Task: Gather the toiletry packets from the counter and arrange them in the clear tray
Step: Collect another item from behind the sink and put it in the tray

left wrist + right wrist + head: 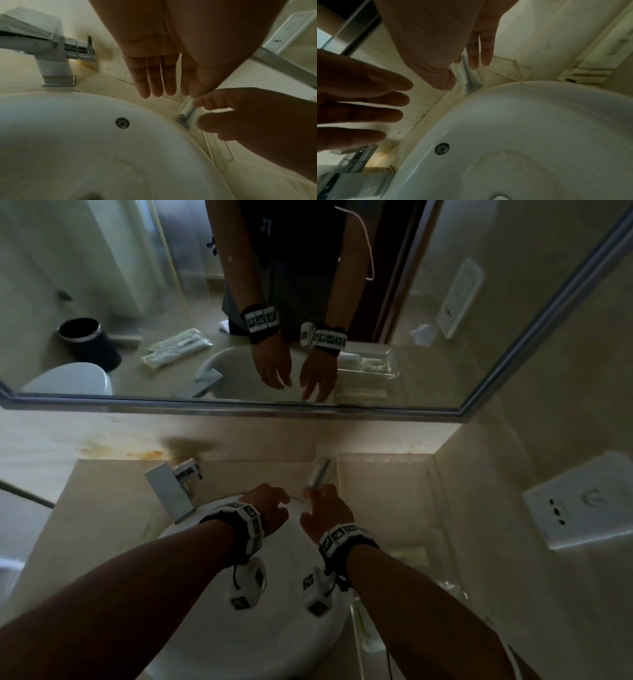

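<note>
A slim toiletry packet (318, 474) stands tilted at the back of the counter, between the basin and the clear tray (387, 455). My right hand (313, 495) pinches its lower end between thumb and fingers; the left wrist view shows the packet (186, 112) between them. In the right wrist view the packet (469, 75) sits just left of the tray (505, 67). My left hand (274, 505) hovers open over the basin's back rim and holds nothing. Pale packets (407, 556) lie in the tray, partly hidden by my right arm.
The white basin (284, 594) fills the middle, with a square chrome faucet (171, 491) at its back left. The mirror (479, 354) reflects more packets (174, 347) on the left counter and a black bin (89, 342). A wall socket (582, 501) is on the right.
</note>
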`<action>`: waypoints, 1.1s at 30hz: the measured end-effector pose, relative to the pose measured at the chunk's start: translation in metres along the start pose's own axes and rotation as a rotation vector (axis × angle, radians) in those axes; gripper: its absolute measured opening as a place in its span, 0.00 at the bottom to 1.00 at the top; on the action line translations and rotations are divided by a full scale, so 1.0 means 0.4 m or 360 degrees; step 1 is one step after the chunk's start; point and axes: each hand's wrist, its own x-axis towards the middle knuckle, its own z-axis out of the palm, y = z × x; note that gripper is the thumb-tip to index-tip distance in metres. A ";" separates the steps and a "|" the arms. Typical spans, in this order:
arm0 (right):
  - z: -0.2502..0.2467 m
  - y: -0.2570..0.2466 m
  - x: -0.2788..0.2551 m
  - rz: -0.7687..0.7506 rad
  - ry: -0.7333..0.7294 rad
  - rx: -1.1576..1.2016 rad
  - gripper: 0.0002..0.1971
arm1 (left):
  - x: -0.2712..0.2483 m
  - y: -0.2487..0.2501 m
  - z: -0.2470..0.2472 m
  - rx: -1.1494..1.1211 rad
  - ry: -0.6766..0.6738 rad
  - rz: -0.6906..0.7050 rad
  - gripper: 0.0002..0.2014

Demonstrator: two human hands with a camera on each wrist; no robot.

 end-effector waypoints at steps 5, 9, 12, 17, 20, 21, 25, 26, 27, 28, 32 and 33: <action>0.008 -0.042 0.120 0.0152 -0.0067 -0.0069 0.30 | 0.074 -0.037 -0.024 -0.0112 0.0010 -0.0036 0.20; 0.027 -0.049 0.172 0.0320 -0.0143 0.0040 0.30 | 0.117 -0.068 -0.025 -0.0259 -0.0003 -0.0116 0.19; 0.047 -0.050 0.191 0.0383 -0.0101 0.0151 0.30 | 0.134 -0.087 -0.019 -0.0342 -0.0049 -0.0166 0.18; 0.069 -0.036 0.216 0.0509 -0.0166 0.0237 0.29 | 0.140 -0.116 -0.009 -0.0526 -0.0086 -0.0263 0.15; 0.071 -0.033 0.220 0.0502 -0.0081 0.0209 0.25 | 0.133 -0.124 -0.008 -0.0600 -0.0096 -0.0302 0.15; 0.069 -0.035 0.217 0.0483 -0.0048 0.0240 0.24 | 0.130 -0.128 -0.008 -0.0597 -0.0094 -0.0314 0.15; 0.059 -0.051 0.174 0.0247 0.0123 0.0393 0.21 | 0.109 -0.128 -0.017 -0.0660 -0.0065 -0.0316 0.15; 0.056 -0.057 0.156 0.0169 0.0171 0.0412 0.18 | 0.100 -0.123 -0.021 -0.0678 -0.0059 -0.0308 0.15; 0.054 -0.060 0.138 0.0098 0.0194 0.0439 0.14 | 0.091 -0.115 -0.024 -0.0687 -0.0053 -0.0289 0.16; 0.049 -0.064 0.118 0.0040 0.0185 0.0476 0.11 | 0.079 -0.104 -0.029 -0.0681 -0.0038 -0.0261 0.16; 0.019 -0.069 0.035 -0.0138 0.0051 0.0571 0.07 | 0.020 -0.049 -0.042 -0.0732 0.0061 -0.0195 0.28; 0.009 -0.067 0.010 -0.0174 0.0035 0.0591 0.07 | 0.003 -0.035 -0.044 -0.0732 0.0059 -0.0171 0.29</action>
